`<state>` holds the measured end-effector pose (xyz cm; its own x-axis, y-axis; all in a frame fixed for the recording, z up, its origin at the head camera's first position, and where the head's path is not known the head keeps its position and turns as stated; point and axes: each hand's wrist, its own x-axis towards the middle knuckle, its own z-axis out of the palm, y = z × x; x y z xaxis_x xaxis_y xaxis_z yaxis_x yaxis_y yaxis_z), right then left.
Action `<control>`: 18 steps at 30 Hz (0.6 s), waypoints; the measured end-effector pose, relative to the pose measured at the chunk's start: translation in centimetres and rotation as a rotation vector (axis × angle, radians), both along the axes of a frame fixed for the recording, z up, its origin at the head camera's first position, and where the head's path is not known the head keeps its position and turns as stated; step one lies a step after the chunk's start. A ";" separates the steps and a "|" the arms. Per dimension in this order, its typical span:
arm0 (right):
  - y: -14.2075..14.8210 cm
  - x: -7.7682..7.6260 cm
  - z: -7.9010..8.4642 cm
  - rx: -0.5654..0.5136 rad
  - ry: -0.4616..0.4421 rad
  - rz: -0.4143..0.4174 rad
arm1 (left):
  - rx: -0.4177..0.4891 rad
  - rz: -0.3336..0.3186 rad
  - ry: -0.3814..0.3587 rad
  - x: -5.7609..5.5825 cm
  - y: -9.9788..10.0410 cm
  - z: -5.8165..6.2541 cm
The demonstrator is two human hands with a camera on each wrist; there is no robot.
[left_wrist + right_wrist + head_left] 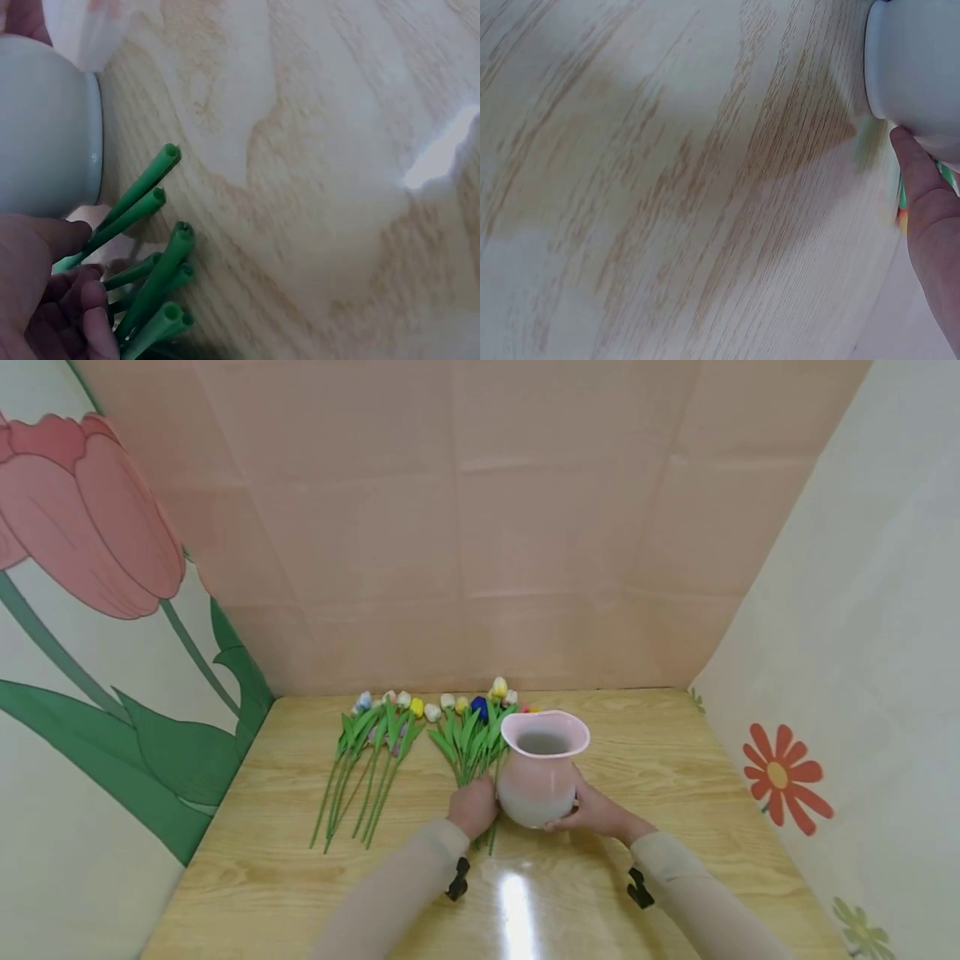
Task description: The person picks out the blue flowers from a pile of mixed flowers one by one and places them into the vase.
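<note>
Vase (534,787): right hand (597,812) holds | green stems (156,285): left hand (473,807) grips

Vase (536,789): cut off, L edge (L-wrist view) & R edge (R-wrist view). Green stems (157,283): part. hidden by L hand (472,807). R hand (597,810): some fingers behind vase, head view. Red blooms (527,709): part. behind vase, too sm. to ID. Sleeves (390,893): cut off, btm edge.
</note>
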<state>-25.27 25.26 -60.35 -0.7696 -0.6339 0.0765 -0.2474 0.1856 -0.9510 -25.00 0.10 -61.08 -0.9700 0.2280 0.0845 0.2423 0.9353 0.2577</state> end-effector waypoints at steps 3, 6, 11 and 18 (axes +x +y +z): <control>0.0 0.0 0.0 0.005 0.001 -0.007 | 0.020 0.005 -0.014 -0.1 -0.1 -0.1; -0.1 0.1 0.3 0.006 0.006 -0.018 | 0.097 0.007 -0.048 -0.3 -0.4 0.1; -0.1 0.1 0.3 -0.003 0.007 -0.031 | 0.230 0.024 -0.114 -0.2 -1.0 0.6; -0.1 -0.1 -0.2 0.002 0.012 -0.029 | 0.360 0.120 -0.134 -0.1 -1.2 1.7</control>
